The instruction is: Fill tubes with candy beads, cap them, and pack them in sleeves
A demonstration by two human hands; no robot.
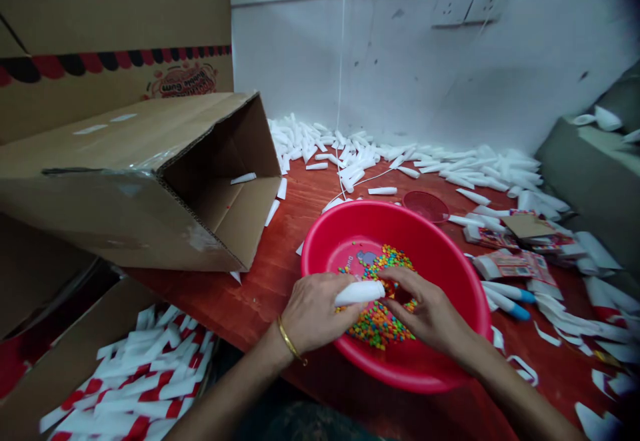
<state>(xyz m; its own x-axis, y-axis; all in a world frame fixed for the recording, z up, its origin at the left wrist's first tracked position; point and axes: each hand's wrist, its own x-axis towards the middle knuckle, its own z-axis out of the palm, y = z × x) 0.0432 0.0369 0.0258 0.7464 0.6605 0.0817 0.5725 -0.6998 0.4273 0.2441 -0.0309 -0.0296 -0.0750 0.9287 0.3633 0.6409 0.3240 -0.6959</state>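
Over the pink plastic basin (320,241), my left hand (315,311) is closed around a white plastic tube (360,292) lying nearly level, with its end toward the right. A gold bangle circles that wrist. My right hand (425,304) is at the tube's right end, thumb and fingers curled toward each other; what lies between them is too small and shaded to name. Below both hands, small multicoloured candy pellets (377,331) are spread across the basin's floor, partly hidden by the hands.
An open cardboard box (215,187) lies on its side at left, one white tube inside. Many white tubes (480,167) are heaped along the wall. A red round lid (425,206) sits behind the basin. Red-and-white tubes (145,374) fill a lower box; printed packets (515,264) lie right.
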